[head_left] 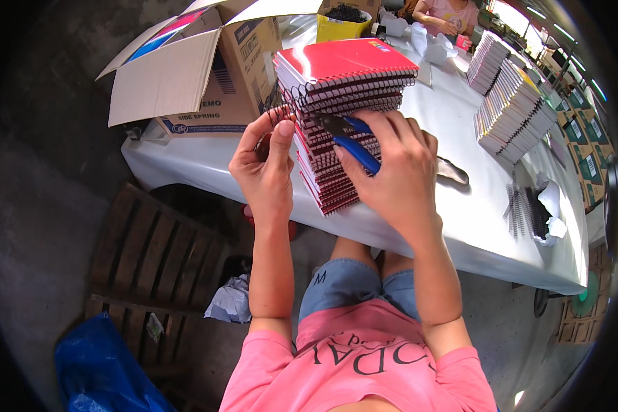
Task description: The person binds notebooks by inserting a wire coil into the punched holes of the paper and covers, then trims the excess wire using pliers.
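With the left hand [264,161], pinched a dark, thin wire spiral [276,115] between thumb and bent forefinger, just beside the left edge of a tall stack of red-covered, spiral-bound notebooks [350,65]. Saw, low at the far left, a crumpled blue plastic sheet [106,364] near a brown slatted wooden piece [144,240]. On the white-covered table [460,220], behind the left hand, had a large brown cardboard box [247,75] with flaps spread wide. Noticed glossy red and blue at the box's mouth, but could not make out its depths. Farther right, beyond the notebooks, saw a bright yellow container [336,29] holding a dark heap, too small to identify. Had the notebooks piled near the table's front edge, between both hands. With the right hand [402,165], gripped blue-handled metal cutters [358,154], fingers wrapped over the handles, metal tips pointing left toward the bindings; could not tell whether touching them. Across the table, saw a person in a pink top [453,12]. Farther right, saw tall leaning stacks of pale-paged notebooks [515,113]. In front of those, found a torn white paper wrapping [551,199] lying open around black wire coils [539,221], with more coils spilling out to its left. At the far right, saw piled brown-and-green cartons [587,137], contents hidden.
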`<move>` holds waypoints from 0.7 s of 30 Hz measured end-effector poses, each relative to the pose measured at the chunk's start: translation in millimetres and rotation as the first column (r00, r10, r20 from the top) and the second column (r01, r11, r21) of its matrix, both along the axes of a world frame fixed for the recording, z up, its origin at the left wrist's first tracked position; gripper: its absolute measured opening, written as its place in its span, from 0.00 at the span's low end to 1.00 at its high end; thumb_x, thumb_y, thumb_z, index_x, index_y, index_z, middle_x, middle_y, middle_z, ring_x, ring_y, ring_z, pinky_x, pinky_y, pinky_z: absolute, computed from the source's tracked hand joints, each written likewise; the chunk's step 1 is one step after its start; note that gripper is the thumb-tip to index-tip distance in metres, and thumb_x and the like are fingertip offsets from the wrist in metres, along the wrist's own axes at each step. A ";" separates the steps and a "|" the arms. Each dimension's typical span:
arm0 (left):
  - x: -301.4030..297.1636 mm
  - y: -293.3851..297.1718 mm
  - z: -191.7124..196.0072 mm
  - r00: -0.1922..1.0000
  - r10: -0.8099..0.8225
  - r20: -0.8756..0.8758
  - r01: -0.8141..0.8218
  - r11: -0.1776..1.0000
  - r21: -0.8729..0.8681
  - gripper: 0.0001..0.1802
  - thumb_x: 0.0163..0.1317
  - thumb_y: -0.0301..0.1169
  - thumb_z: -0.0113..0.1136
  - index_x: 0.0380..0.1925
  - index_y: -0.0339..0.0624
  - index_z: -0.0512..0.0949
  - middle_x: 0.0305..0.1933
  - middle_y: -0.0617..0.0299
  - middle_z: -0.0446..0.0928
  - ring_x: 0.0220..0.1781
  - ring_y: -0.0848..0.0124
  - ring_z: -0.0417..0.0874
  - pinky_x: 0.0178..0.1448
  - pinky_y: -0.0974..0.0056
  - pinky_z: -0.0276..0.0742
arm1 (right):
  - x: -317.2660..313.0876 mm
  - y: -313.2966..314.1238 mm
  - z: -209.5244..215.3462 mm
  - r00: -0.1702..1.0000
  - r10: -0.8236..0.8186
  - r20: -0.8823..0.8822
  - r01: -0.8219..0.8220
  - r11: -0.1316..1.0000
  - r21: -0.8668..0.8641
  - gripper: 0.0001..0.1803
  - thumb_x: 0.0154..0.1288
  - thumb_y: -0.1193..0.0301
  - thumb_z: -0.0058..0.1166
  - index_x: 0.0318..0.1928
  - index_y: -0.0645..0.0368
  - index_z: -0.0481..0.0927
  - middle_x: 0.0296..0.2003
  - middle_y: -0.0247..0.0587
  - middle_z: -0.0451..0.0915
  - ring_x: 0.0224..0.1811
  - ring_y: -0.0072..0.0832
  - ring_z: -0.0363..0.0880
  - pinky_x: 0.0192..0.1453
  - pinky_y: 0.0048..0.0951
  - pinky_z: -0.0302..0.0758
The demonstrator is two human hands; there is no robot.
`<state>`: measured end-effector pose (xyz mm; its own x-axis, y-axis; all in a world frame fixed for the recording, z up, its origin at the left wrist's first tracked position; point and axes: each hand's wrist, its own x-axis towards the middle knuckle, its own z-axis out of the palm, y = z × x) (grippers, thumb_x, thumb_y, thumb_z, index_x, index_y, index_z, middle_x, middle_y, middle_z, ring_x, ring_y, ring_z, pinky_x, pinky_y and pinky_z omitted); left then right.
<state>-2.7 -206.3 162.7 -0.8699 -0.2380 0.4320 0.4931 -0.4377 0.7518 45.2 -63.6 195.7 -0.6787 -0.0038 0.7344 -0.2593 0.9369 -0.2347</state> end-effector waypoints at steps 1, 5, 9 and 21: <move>0.4 -0.1 0.0 1.000 0.006 -0.001 -0.006 1.000 0.000 0.14 0.61 0.32 0.65 0.41 0.33 0.79 0.34 0.62 0.81 0.17 0.88 0.60 0.19 0.78 0.51 | -0.2 -2.2 0.1 1.000 -0.005 0.001 0.005 1.000 0.010 0.22 0.51 0.59 0.64 0.47 0.52 0.78 0.39 0.39 0.77 0.43 0.37 0.76 0.48 0.40 0.65; -3.0 0.2 -5.6 0.999 -0.003 -0.039 0.002 1.000 -0.016 0.14 0.60 0.31 0.65 0.42 0.32 0.79 0.35 0.61 0.81 0.18 0.87 0.61 0.19 0.78 0.51 | -0.9 -5.7 1.4 1.000 -0.008 0.028 0.009 1.000 -0.013 0.23 0.50 0.57 0.64 0.46 0.53 0.78 0.37 0.41 0.78 0.42 0.38 0.77 0.43 0.41 0.67; -6.2 -0.7 -8.5 0.996 0.007 -0.084 -0.011 0.999 -0.049 0.15 0.60 0.31 0.66 0.42 0.32 0.79 0.35 0.60 0.81 0.18 0.87 0.62 0.19 0.78 0.52 | 2.0 -9.6 4.3 0.999 -0.018 0.029 0.017 0.999 0.042 0.21 0.51 0.60 0.64 0.45 0.53 0.78 0.34 0.41 0.78 0.38 0.40 0.80 0.40 0.41 0.72; -2.6 -79.6 -83.6 0.952 -0.271 0.142 0.150 0.818 0.555 0.12 0.69 0.35 0.53 0.42 0.37 0.75 0.32 0.64 0.73 0.22 0.82 0.60 0.19 0.78 0.53 | -1.1 22.5 -2.3 0.935 0.352 0.042 -0.341 0.925 -0.166 0.20 0.52 0.71 0.68 0.44 0.64 0.77 0.35 0.42 0.81 0.36 0.28 0.80 0.43 0.27 0.75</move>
